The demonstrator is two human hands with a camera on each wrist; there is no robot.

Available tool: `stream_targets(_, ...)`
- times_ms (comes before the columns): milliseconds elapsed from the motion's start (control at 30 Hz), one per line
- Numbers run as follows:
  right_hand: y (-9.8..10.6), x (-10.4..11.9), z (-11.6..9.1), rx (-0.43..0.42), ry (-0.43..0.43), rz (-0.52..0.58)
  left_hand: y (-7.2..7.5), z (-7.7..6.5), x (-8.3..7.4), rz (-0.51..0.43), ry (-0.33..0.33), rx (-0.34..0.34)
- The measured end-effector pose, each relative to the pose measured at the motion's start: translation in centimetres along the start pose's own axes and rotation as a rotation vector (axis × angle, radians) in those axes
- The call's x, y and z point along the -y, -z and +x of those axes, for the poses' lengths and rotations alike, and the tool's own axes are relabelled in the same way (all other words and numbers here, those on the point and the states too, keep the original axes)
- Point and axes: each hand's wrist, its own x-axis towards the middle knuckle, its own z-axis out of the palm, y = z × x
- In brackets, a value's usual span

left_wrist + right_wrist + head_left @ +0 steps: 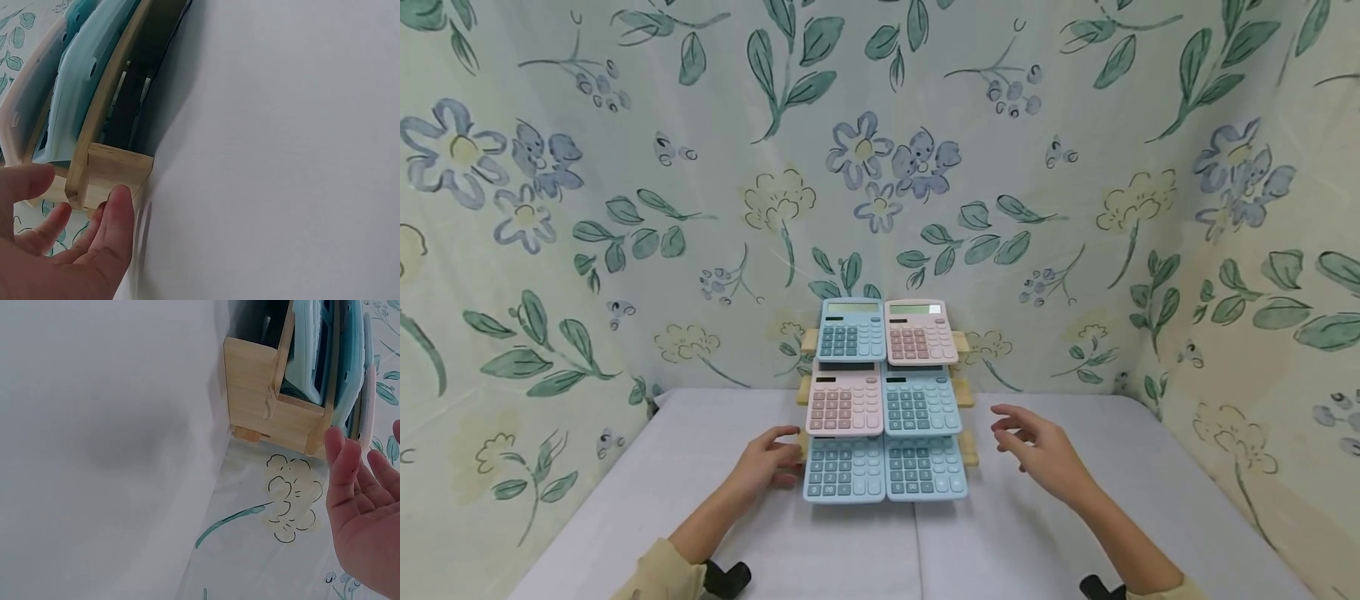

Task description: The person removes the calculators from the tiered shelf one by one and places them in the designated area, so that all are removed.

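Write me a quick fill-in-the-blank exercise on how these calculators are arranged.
The head view shows ____ calculators on the wooden rack.
The top row's pink calculator is on the person's ____ side.
The middle row's left calculator is ____ in color.
The bottom row's right calculator is ____ in color.

Missing words: six; right; pink; blue

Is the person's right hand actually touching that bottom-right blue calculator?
Apart. The head view shows it: white cloth is visible between the right hand and the bottom-right blue calculator.
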Motion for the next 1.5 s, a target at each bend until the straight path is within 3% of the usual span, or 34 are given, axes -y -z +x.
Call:
stream_targets(367, 0.0, 0.6, 1.4, 0.023, -0.026, 0.150, -0.4, 0.7, 0.7, -0.076, 0.001, 0.039)
stream_targets(867, -0.4, 2.6, 5.9, 0.009, -0.102, 0.414, -0.4, 0.5, 0.5, -0.080, 0.009, 0.031)
stream_targets(1233, -1.6, 2.9, 8.1, -0.046, -0.176, 0.494, -0.9, 0.4, 1.6, -0.087, 0.012, 0.044)
stream_targets(1500, -1.9, 3.4, 9.6, -0.083, -0.214, 0.518, -0.8, 0.3, 1.3, -0.078, 0.007, 0.044)
